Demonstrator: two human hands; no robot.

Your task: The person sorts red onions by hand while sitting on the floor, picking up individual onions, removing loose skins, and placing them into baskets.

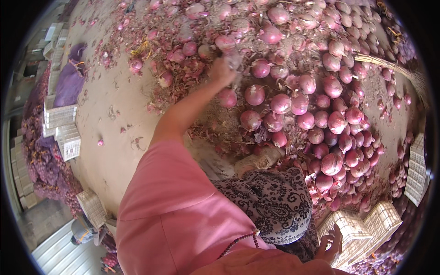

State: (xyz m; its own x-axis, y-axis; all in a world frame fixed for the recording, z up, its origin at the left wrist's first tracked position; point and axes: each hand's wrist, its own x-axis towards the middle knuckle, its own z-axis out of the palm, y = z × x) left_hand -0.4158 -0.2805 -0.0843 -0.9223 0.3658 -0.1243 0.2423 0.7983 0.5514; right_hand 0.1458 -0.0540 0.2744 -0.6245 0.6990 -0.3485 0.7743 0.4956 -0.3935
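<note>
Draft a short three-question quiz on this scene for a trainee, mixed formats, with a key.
1. True or false: the left hand is stretched out among the loose onions.
2. Multiple choice: what colour is the sleeve on that outstretched arm?
A) green
B) yellow
C) pink
3. Fill in the blank: at the picture's lower right, the right hand shows beside pale slatted ____.

Key:
1. True; blur hides whether that hand grips anything.
2. C
3. crates
</note>
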